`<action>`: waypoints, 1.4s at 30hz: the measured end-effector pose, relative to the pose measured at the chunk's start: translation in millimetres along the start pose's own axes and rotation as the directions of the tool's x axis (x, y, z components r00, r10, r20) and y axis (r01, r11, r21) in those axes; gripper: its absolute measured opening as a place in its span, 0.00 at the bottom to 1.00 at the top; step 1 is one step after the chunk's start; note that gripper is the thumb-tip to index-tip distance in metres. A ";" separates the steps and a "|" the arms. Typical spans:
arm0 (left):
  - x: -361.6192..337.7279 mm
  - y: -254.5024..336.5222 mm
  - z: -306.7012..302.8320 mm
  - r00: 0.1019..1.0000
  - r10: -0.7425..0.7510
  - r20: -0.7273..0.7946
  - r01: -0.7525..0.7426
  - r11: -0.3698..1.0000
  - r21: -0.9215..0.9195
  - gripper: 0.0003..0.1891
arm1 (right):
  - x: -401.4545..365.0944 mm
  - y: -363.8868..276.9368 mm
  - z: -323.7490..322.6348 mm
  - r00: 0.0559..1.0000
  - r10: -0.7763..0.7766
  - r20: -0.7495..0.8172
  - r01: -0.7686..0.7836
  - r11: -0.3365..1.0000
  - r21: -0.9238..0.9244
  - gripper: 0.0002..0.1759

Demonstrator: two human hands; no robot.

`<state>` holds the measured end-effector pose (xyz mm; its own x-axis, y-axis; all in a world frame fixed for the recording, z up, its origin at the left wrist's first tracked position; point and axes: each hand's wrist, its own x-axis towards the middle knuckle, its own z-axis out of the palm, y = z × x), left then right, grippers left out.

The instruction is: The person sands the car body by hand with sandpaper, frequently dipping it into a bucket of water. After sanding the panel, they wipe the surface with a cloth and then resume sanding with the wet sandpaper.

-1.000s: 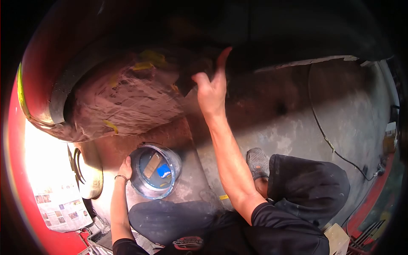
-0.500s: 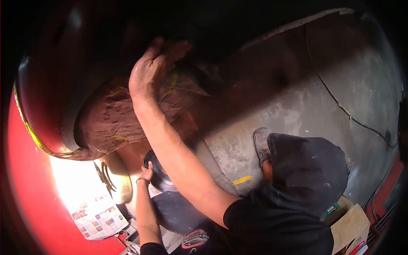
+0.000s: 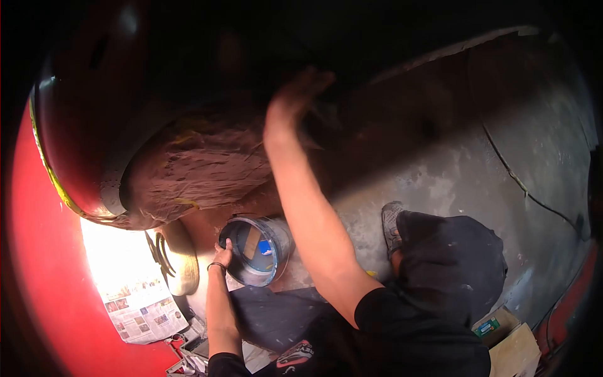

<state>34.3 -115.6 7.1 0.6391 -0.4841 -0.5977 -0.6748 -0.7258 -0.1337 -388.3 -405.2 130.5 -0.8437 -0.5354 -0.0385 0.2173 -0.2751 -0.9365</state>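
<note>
Plainly, the left hand (image 3: 223,254) is curled over the rim of the tub (image 3: 284,239), which sits tipped on the floor just beside that hand and below the raised right arm. The right hand (image 3: 292,103) is up at the top edge of the masking sheet (image 3: 201,163). It is blurred: the fingers look loosely bent, but I cannot tell whether they grip anything. A hard tug there could tear the sheet or lift its yellow tape (image 3: 186,202). Weight leaned on the left hand could tip the tub over, spilling it toward the newspaper (image 3: 135,308).
</note>
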 end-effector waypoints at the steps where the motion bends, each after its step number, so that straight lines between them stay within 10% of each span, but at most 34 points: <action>1: 1.2 3.1 2.1 1.000 -0.014 -0.015 0.014 1.000 0.016 0.60 | -7.7 -16.6 -5.6 0.998 -0.054 0.026 0.054 0.998 0.013 0.39; 3: 2.3 5.2 6.8 0.998 -0.039 -0.042 0.041 0.997 0.065 0.60 | -35.8 -83.2 -12.7 0.987 0.106 0.119 -0.114 0.992 0.055 0.40; 8: 4.7 -6.0 6.0 1.000 0.005 -0.019 -0.007 0.991 -0.131 0.62 | 38.4 7.6 -16.8 0.948 0.318 0.033 -0.320 0.940 0.122 0.37; 12: 19.8 -10.0 11.1 0.999 0.001 -0.037 -0.008 0.985 -0.172 0.62 | -7.6 -67.0 1.7 0.972 0.199 -0.123 -0.179 0.972 0.153 0.34; 13: 25.0 -16.8 14.9 1.000 0.011 -0.019 -0.015 0.981 -0.194 0.63 | 4.3 -61.9 -5.7 0.964 0.261 0.053 -0.204 0.851 -0.484 0.34; 14: 30.9 -23.6 15.4 1.000 0.023 -0.007 -0.024 0.976 -0.217 0.63 | 16.5 -58.2 -13.3 0.922 0.315 0.227 0.073 0.434 -0.898 0.35; 15: 34.6 -25.1 13.8 0.999 0.041 0.000 -0.040 0.968 -0.246 0.64 | 36.9 -52.9 -14.9 0.828 0.487 0.278 0.379 -0.119 -0.918 0.36; 16: 34.9 -25.1 13.5 1.000 0.019 -0.009 -0.020 0.975 -0.221 0.65 | 55.7 11.1 -10.8 0.875 0.426 0.228 0.323 -0.165 -0.932 0.37; 18: 38.0 -27.6 7.4 0.999 0.031 -0.014 -0.032 0.986 -0.164 0.65 | 47.7 -6.1 -15.8 0.927 0.323 0.192 -0.002 0.515 -0.857 0.37; 20: 31.6 -17.8 7.8 1.000 0.017 -0.007 -0.018 0.986 -0.168 0.64 | 34.6 -32.1 -25.0 0.957 0.273 0.103 -0.236 0.932 -0.277 0.37; 21: 36.3 -19.9 10.4 0.999 0.027 0.023 -0.020 0.966 -0.258 0.65 | 30.7 -35.7 -28.1 0.957 0.288 0.046 -0.291 0.951 0.103 0.38; 27: 35.9 -26.4 13.6 0.999 0.036 0.011 -0.033 0.968 -0.249 0.64 | 81.8 40.4 -47.4 0.909 0.416 0.025 -0.414 0.892 0.181 0.36; 32: 44.3 -34.3 9.1 0.990 0.077 0.118 0.006 0.812 -0.584 0.65 | 88.2 61.0 -59.9 0.913 0.391 0.118 -0.408 0.864 0.294 0.37; 37: 63.5 -39.7 12.8 0.993 0.101 0.056 -0.060 0.865 -0.499 0.67 | 133.7 104.7 -103.4 0.821 0.412 0.395 -0.571 0.581 0.581 0.39; 42: 61.2 -62.4 -0.4 0.996 -0.026 0.090 0.063 0.898 -0.436 0.68 | 133.5 155.8 -121.3 0.803 0.435 0.407 -0.595 0.627 0.503 0.37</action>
<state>115.6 -100.1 -20.8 0.6209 -0.4191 -0.6624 -0.4046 -0.8951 0.1871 -526.7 -422.7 -62.9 -0.3833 -0.8746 -0.2968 0.8850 -0.2559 -0.3890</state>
